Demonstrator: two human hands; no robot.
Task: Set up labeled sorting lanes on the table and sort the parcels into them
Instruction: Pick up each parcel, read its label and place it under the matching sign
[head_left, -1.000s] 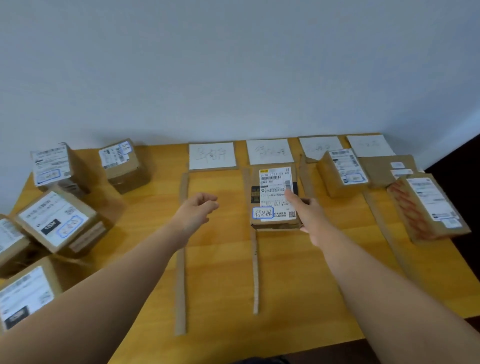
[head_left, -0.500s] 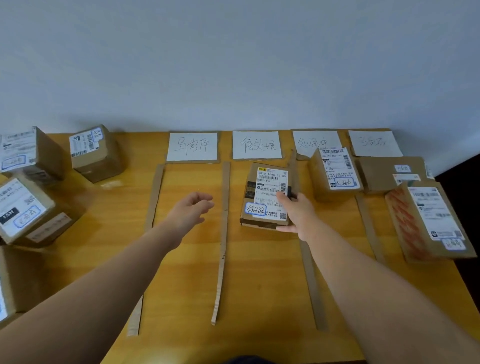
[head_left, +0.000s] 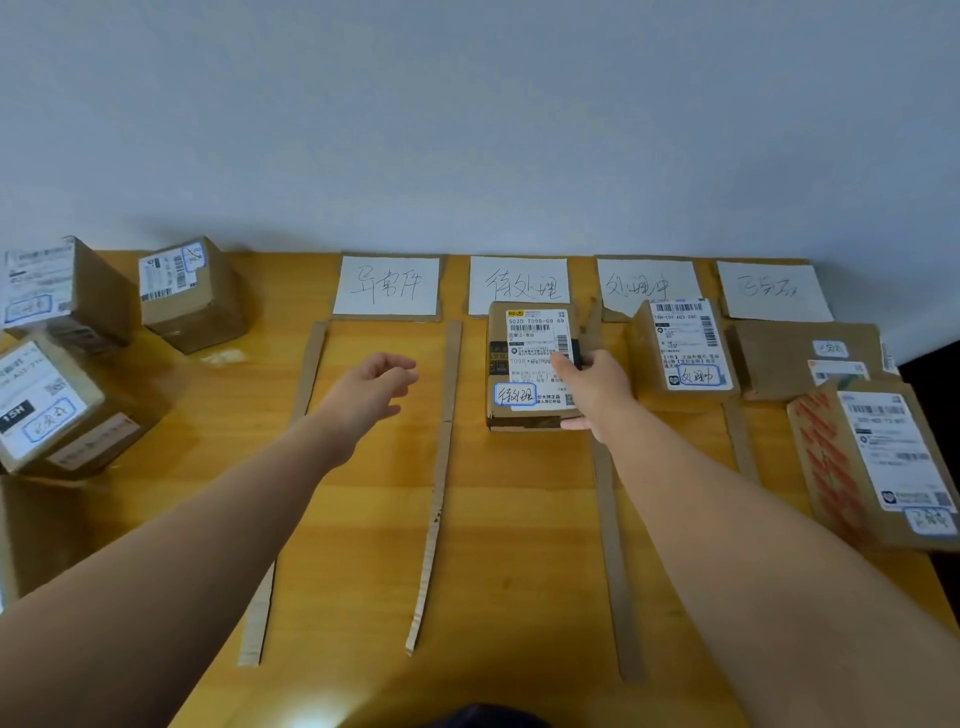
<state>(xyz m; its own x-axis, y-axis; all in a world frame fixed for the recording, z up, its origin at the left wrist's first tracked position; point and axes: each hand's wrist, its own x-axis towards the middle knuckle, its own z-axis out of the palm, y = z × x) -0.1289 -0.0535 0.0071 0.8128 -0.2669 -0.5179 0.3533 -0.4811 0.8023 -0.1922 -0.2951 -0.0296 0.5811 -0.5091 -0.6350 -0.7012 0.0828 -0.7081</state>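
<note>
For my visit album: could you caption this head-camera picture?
Right hand sets a parcel in the second lane; left hand hovers open.

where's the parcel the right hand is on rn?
In the head view, the parcel lies in the second lane from the left, just below the second paper label, right of centre; the right hand rests on its right edge.

light: soft, even | glare: sheen on table | blur: left parcels | edges: wide-angle bowing
</note>
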